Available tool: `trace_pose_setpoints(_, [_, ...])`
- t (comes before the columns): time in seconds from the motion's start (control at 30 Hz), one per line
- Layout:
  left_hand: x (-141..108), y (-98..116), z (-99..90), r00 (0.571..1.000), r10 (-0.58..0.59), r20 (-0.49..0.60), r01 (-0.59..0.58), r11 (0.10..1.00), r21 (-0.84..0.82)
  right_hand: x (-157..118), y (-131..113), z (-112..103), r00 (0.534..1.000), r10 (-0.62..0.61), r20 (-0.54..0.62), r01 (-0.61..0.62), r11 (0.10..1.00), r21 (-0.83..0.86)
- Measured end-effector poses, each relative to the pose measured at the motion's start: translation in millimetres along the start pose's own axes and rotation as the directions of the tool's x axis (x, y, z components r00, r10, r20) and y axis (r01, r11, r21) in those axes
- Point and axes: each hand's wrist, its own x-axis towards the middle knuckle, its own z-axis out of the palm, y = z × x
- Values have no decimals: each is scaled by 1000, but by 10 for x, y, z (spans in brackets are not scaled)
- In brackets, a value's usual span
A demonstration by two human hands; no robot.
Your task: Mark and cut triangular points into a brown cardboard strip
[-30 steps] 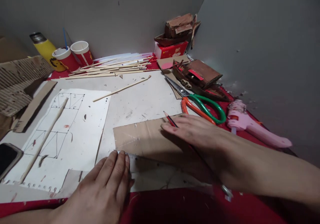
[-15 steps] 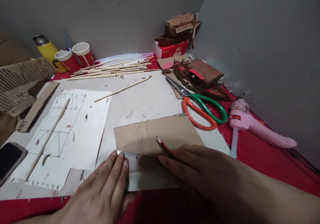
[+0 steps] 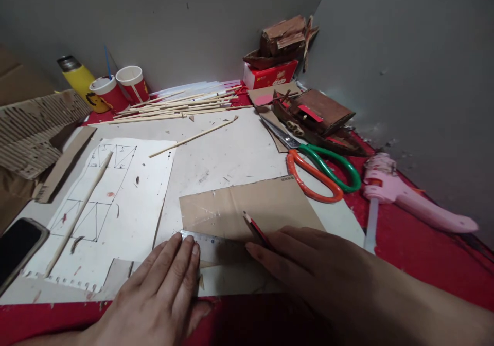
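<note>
A piece of brown cardboard, with a fold line and faint pale scratches near its left end, lies before me. Along its near edge runs a clear ruler. My left hand lies flat with fingers stretched out, their tips pressing on the ruler's left end. A red and black pencil is held in my right hand, its point aimed up and left over the cardboard. My right fingers rest by the ruler's other end, which they hide. Scissors with orange and green handles lie just beyond the cardboard.
Left is a sheet with drawn truss shapes, a wooden stick across it, and a phone. Sticks, cups and a yellow bottle stand behind. Cardboard boats and a pink glue gun are right.
The whole view has shifted slightly, so things sit a little further right. Both hands keep nearly the same places, and a bit more of the ruler shows between them.
</note>
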Motion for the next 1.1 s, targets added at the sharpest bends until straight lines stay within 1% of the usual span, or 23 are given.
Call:
trace_pose_setpoints(0.27, [-11, -21, 16, 999, 15, -48, -15, 1000, 10, 44, -60, 27, 997, 28, -73, -31, 999, -36])
trace_pose_setpoints(0.33, [-10, -23, 0, 999, 20, -30, -20, 1000, 10, 46, -64, 32, 997, 32, -69, -35, 999, -38])
trace_pose_setpoints(0.47, [-4, -19, -32, 998, 51, 39, -52, 999, 6, 55, -71, 29, 997, 37, -72, -38, 999, -18])
trace_pose_setpoints(0.57, [-6, -5, -20, 999, 39, 17, -39, 999, 11, 58, -77, 28, 997, 24, -76, -23, 1000, 10])
trace_pose_setpoints(0.73, [-10, -2, 11, 999, 29, 26, -28, 999, -31, 41, -81, 33, 999, 33, -25, -33, 999, 6])
trace_pose_setpoints(0.9, [-22, -11, 8, 999, 44, 4, -44, 999, -32, 31, -87, 40, 997, 31, -67, -33, 999, -23])
trace_pose_setpoints(1.1, [10, -9, -10, 999, 53, -5, -53, 998, -35, 35, -99, 53, 999, 13, -42, -12, 1000, 10])
